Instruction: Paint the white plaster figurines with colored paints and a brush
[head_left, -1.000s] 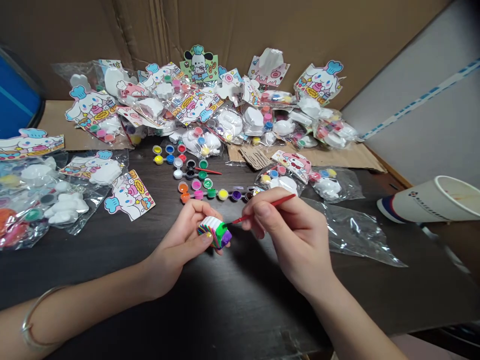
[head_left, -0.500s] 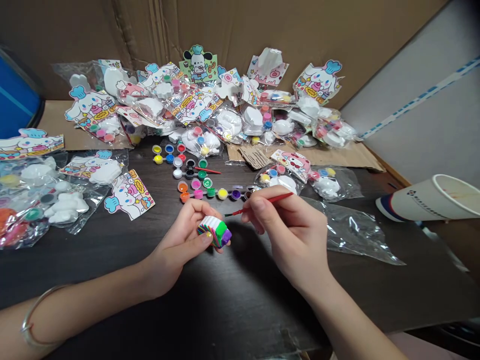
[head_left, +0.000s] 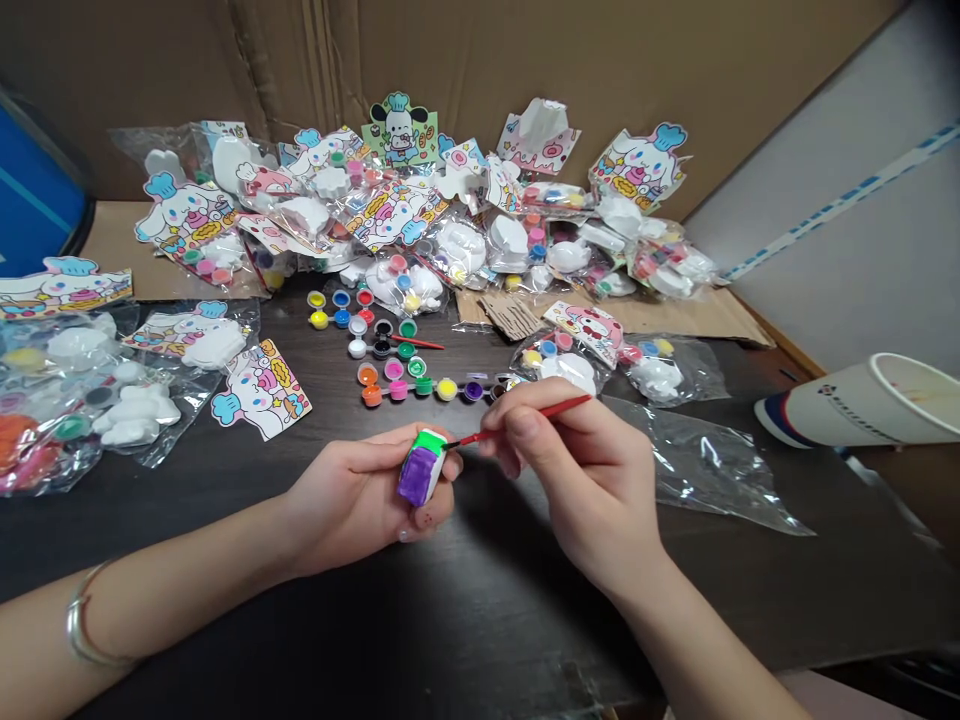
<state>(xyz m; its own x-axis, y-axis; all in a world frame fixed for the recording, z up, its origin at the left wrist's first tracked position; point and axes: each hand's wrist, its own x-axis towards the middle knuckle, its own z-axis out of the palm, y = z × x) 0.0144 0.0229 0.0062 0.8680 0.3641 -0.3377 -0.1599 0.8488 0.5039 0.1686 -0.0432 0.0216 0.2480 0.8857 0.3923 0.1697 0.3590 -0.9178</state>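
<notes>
Two hands in all: the left hand [head_left: 352,500] and the right hand [head_left: 585,470]. The left holds one painted plaster piece [head_left: 422,468], the right one paintbrush [head_left: 525,420]. Beyond the hands lies a second paintbrush [head_left: 416,342]. To their right is one paper cup [head_left: 862,400], on its side; to their left, one loose character card [head_left: 259,390]. One bangle [head_left: 86,620] circles the left wrist. The sealed paint-kit bags [head_left: 450,250] beyond the hands — heaped and overlapping — are too many to count.

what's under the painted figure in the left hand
The left hand lies under the painted figure, fingers curled round it. Its underside is covered by the hand, so it cannot be seen. Further below is the dark tabletop.
</notes>
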